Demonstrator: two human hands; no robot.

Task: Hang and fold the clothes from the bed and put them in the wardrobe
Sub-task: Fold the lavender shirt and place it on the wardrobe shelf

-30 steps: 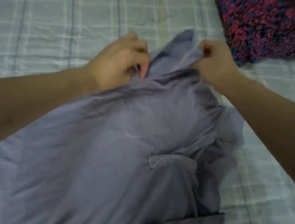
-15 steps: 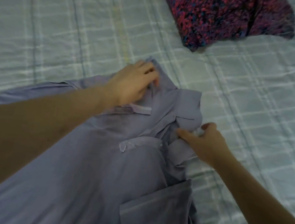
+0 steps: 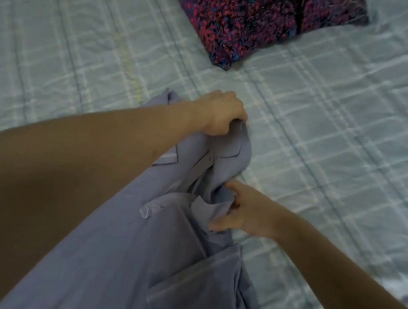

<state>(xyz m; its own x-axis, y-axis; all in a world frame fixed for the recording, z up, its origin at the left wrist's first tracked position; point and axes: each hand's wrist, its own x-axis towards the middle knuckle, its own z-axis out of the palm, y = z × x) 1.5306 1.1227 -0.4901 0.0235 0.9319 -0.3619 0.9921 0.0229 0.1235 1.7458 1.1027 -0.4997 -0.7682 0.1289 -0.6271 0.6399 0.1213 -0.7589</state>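
A lavender-grey shirt (image 3: 142,257) with a collar and a chest pocket lies stretched along the bed from the bottom edge toward the middle. My left hand (image 3: 221,115) is closed on the shirt's far end near the collar. My right hand (image 3: 244,211) pinches a fold of the fabric on the shirt's right side, a little closer to me. My left forearm crosses over the shirt and hides its left part.
The bed (image 3: 348,140) is covered by a pale green-grey checked sheet. A dark knitted cloth with red, pink and blue flecks (image 3: 253,14) lies at the far top, beyond the shirt.
My left hand has shifted right along the collar and closed on it. My right hand has kept its hold on the side fold. The shirt's top has bunched up narrower.
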